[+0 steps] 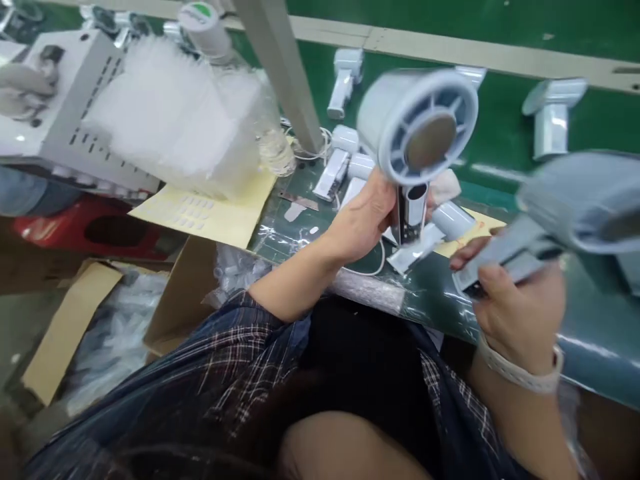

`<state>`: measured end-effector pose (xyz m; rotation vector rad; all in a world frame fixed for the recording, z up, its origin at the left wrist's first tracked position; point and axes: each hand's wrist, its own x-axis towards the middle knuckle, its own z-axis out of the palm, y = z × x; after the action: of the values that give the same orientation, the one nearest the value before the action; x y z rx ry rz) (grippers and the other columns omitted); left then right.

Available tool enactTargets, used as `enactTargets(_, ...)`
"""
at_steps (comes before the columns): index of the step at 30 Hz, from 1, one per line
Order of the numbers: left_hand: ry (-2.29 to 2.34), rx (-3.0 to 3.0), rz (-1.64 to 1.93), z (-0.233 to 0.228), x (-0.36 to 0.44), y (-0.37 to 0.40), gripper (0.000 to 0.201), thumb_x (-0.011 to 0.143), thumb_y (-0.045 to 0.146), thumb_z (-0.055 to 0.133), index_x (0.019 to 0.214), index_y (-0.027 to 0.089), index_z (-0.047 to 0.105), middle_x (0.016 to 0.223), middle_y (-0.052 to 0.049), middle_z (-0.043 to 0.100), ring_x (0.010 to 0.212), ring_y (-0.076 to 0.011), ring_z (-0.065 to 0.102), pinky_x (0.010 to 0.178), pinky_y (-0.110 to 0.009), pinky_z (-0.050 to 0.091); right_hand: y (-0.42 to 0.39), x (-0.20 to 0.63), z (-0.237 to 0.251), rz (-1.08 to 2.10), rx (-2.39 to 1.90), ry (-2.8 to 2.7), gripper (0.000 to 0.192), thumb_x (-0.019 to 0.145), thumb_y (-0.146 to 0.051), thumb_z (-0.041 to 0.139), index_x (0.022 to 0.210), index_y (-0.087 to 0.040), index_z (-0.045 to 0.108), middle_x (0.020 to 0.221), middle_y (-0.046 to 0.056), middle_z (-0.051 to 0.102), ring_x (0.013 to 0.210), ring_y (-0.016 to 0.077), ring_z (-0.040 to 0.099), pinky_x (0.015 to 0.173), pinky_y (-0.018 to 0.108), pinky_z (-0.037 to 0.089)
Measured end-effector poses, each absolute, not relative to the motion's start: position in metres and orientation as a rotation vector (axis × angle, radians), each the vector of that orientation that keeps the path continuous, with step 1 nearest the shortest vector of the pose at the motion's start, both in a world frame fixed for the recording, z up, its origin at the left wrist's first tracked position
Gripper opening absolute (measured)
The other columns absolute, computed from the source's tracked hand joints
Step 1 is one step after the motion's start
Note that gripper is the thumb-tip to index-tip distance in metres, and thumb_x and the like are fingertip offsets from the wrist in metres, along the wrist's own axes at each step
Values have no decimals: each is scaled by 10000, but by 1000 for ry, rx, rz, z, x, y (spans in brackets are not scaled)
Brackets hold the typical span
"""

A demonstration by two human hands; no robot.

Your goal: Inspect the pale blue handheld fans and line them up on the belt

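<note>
At the centre of the frame the left hand (pixel 361 223) is wrapped around the shiny handle of a pale grey plastic hair-dryer body with a round grilled end (pixel 417 127), holding it upright above the green work surface (pixel 500 113). At the right edge the right hand (pixel 515 303) grips the handle of a second, blurred grey dryer body (pixel 575 210). Similar grey parts (pixel 345 167) lie behind them, and a clear bag of white pieces (pixel 175 113) sits upper left.
</note>
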<state>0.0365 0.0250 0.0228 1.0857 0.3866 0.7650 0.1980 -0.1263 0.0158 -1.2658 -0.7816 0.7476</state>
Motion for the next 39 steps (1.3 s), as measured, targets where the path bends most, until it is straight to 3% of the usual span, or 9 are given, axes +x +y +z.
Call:
enactTargets(2,264,1077,660,16,55,12,714,867,814,793,1245,232,623,1105,-66,685,1027,-268,753,894,-460,644,-126,202,13,742,-1227,-713,349,828,-430,931,984,-255,672,876,-9,729,754,191,691,745,390,612)
enactTargets(6,235,1093,560,7,68,4,805,717,535,1019,1301,267,534,1117,-30,668,1062,-237,730,907,-388,615,-133,211,11,672,-1244,-625,360,861,-335,868,1137,-270,646,950,-31,732,805,183,712,833,397,615)
enactTargets(10,330,1034,584,3,63,13,723,773,397,963,1298,250,489,1030,16,631,827,-134,670,771,-324,586,-147,218,8,841,-1150,-578,298,852,-333,808,1126,-275,704,1037,12,740,863,201,719,801,378,631)
enactTargets(14,280,1117,566,5,50,16,715,779,404,954,1304,228,501,1033,0,649,828,-158,698,768,-352,592,-151,219,0,912,-1114,-609,292,870,-353,834,1146,-307,751,1106,32,777,923,228,752,800,389,661)
enactTargets(18,290,1191,552,1,29,14,707,781,398,956,1294,211,508,1076,-33,687,824,-188,744,762,-365,594,-146,216,-5,894,-1122,-675,286,890,-360,845,1154,-308,751,1079,24,783,855,211,742,768,371,642)
enactTargets(27,269,1165,595,4,14,8,681,821,362,940,1288,245,458,1085,-5,651,906,-168,729,834,-333,628,-133,202,-5,996,-1126,-595,343,806,-407,908,1089,-266,776,1016,44,803,773,201,757,685,335,665)
enactTargets(35,254,1120,532,10,17,2,735,811,387,947,1302,256,417,1043,11,634,878,-168,704,806,-337,597,-136,196,-1,986,-1150,-639,315,812,-403,889,1055,-233,783,981,74,777,724,207,727,607,328,632)
enactTargets(39,294,1109,562,4,20,3,693,793,426,958,1216,246,440,984,25,641,812,-145,680,805,-337,597,-132,193,-2,995,-1172,-617,295,803,-388,884,1030,-239,769,985,74,780,712,205,722,612,332,630)
